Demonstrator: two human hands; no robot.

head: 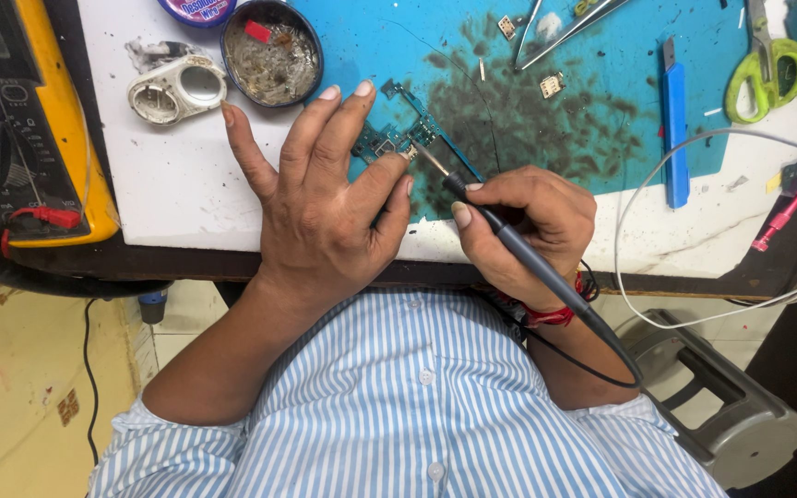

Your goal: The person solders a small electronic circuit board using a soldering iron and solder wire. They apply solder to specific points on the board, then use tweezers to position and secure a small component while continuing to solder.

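White bench (186, 184), blue mat (546, 55) | left hand (325, 203) spread flat on circuit board (398, 138) | right hand (528, 231) grips soldering iron (509, 242)

Landmark: round metal tin (272, 53) holding dull residue and a red scrap, on the white tabletop (177, 184). Just left of tin: white oval ring-shaped casing (175, 89). Far left of tin: yellow multimeter (25, 129) with red lead. Right of tin: tweezers (565, 28), then blue utility knife (674, 129), then green-handled scissors (766, 65). Below-right of tin, off the tabletop: grey stool, possibly plastic (721, 406).
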